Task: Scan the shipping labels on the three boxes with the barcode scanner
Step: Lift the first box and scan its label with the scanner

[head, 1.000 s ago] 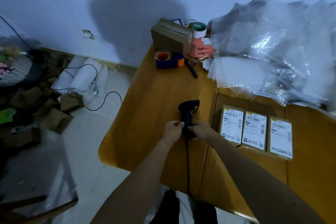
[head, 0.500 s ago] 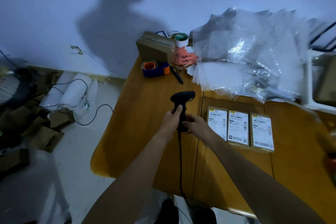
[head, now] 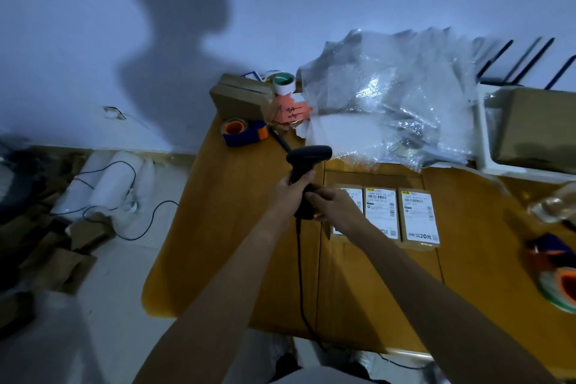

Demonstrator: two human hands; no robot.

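A black corded barcode scanner [head: 307,162] is held upright above the wooden table [head: 224,227]. My left hand [head: 291,192] wraps its handle from the left, and my right hand [head: 332,206] grips the lower handle from the right. Its head points right, toward the plastic heap. Three flat cardboard boxes lie side by side just right of my hands, each with a white shipping label up: the left box [head: 353,196] is partly hidden by my right hand and forearm, the middle box [head: 381,212] and the right box [head: 417,217] show fully.
A heap of clear plastic bags [head: 389,109] fills the table's back. A blue-orange tape dispenser [head: 244,131], a brown carton [head: 238,97] and a tape roll [head: 283,82] stand at the back left. More tape rolls [head: 558,277] lie at the right edge. Cables and cardboard litter the floor left.
The scanner has come up off the table and sits higher in both hands. My right hand now overlaps the left box. My view has swung to the right.
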